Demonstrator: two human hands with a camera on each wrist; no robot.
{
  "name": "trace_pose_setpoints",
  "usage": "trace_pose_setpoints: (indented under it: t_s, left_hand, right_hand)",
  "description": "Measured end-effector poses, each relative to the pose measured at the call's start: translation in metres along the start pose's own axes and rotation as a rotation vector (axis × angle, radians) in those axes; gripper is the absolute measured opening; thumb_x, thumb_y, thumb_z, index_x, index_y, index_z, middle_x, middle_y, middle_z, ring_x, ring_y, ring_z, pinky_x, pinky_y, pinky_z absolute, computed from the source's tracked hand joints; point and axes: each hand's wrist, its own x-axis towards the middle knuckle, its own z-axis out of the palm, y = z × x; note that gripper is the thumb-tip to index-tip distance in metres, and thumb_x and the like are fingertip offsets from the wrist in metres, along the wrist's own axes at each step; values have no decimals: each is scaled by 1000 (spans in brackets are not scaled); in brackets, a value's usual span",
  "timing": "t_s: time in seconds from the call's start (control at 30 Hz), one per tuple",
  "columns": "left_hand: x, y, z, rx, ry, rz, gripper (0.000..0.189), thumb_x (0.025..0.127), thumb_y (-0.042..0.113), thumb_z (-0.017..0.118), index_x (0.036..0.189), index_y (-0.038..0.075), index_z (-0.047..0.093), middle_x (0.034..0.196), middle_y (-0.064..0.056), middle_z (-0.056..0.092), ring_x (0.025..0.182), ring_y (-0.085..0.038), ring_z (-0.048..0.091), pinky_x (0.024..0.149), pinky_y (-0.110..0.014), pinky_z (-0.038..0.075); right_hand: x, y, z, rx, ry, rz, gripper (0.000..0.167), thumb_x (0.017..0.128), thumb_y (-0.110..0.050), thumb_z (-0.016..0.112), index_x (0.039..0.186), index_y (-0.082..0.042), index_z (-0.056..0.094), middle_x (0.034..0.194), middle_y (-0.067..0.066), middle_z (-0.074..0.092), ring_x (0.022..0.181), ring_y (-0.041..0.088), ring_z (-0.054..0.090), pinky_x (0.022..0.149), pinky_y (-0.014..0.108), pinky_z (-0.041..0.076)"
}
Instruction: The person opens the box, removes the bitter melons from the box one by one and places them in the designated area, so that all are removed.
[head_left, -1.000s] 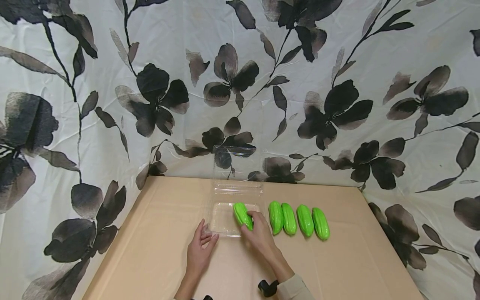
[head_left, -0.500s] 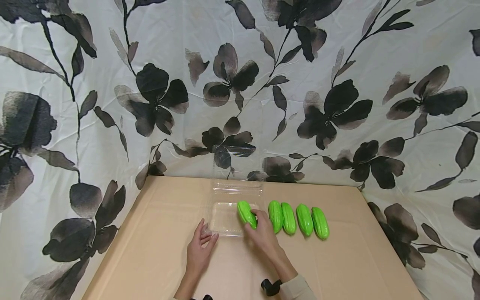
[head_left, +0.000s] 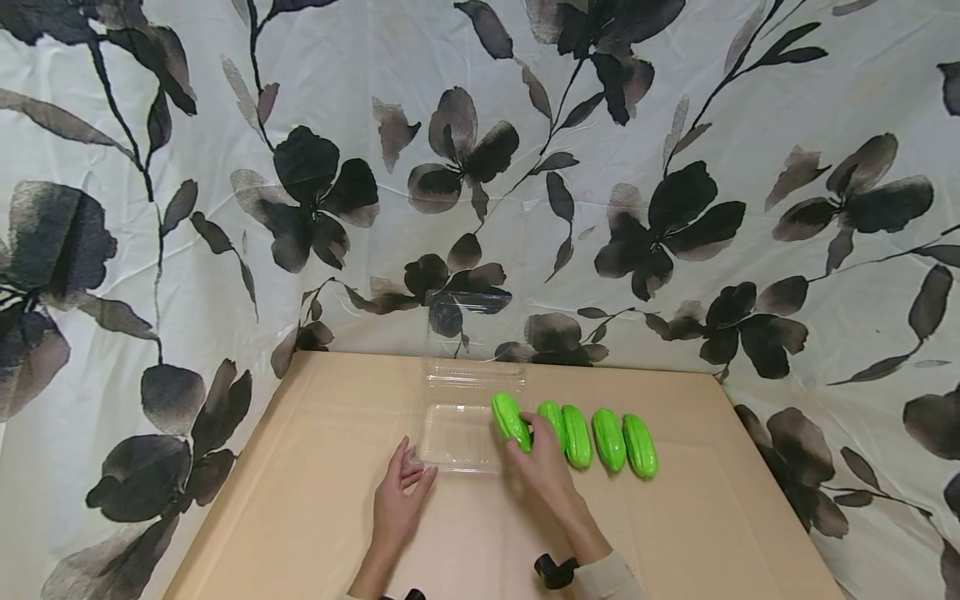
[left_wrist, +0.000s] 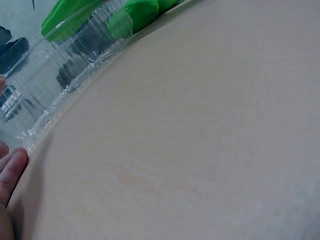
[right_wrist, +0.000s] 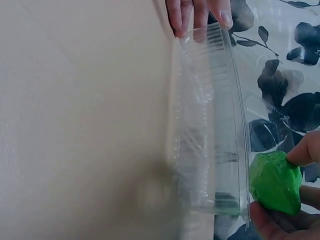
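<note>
A clear plastic clamshell container (head_left: 456, 454) sits on the table, its transparent lid (head_left: 474, 337) raised at the back. My left hand (head_left: 399, 504) pinches the container's front left corner, thumb at the rim in the right wrist view. Between the thumb and fingers of my right hand (head_left: 551, 471) is a glossy green cucumber (head_left: 510, 418), held tilted above the container's right side. The right wrist view shows this cucumber (right_wrist: 275, 182) end-on, raised above the rim. Several more green cucumbers (head_left: 609, 439) lie in a row to the right; my right hand partly hides the leftmost.
A tan table (head_left: 315, 467) extends on both sides of the container and in front of it. Behind it hangs a white cloth (head_left: 570, 175) with dark printed flowers. Black wrist devices (head_left: 555, 572) are worn on the arms.
My right hand has carried the cucumber rightward and slightly away from me, from over the container's middle to its right side. The left hand and the container have stayed put.
</note>
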Motion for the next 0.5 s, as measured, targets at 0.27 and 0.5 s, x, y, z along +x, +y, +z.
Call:
trace_pose_setpoints:
  t_s: [0.27,0.5]
  left_hand:
    - [0,1,-1,5,-15,-3,75,91,38,73,154,17,38,138,-14,63,103,-24,73,92,-36,59]
    - [0,1,0,7,-7,-3,75,91,38,74,154,19,39,138,-12,63,102,-22,73,92,-36,59]
  right_hand:
    - [-2,7,-10,12,48,2,51,84,-16,68,130,4,58,124,22,64,113,33,61,94,49,55]
    - [-6,13,-17,4,69,43,51,83,-16,68,130,1,59,124,20,63,106,29,61,88,44,56]
